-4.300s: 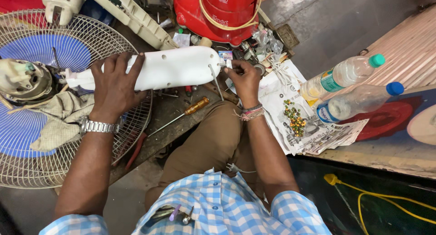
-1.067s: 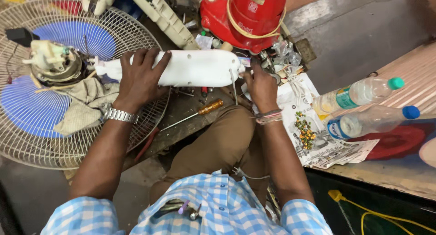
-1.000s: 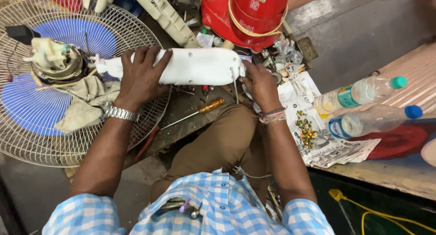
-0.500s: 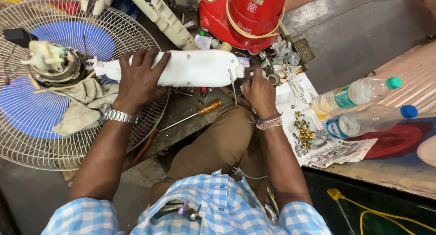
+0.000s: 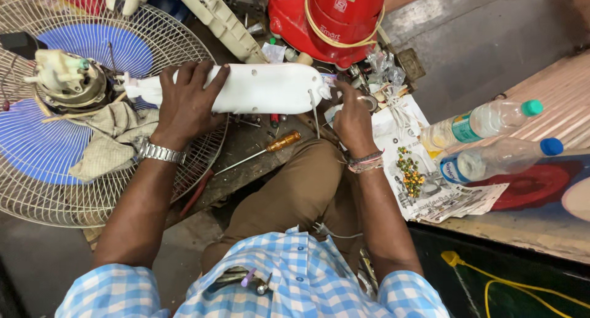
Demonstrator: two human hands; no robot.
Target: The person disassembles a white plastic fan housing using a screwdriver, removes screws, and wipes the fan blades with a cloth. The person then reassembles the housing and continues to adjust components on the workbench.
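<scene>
Both hands on white casing (image 5: 258, 89): left hand (image 5: 184, 99) gripping, right hand (image 5: 353, 112) fingertips hidden, grip unclear.

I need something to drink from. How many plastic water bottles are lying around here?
2. Both lie on their sides at the right: the green-capped bottle farther away, the blue-capped bottle just nearer, beside the newspaper. More could be hidden in the clutter.

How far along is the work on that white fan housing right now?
Done: the fan motor sits bare on the wire guard, so things are already apart. In hand: the left hand grips the white housing while the right hand works at its end. Left: the orange-handled screwdriver lies unused below, and loose small parts wait on newspaper.
</scene>
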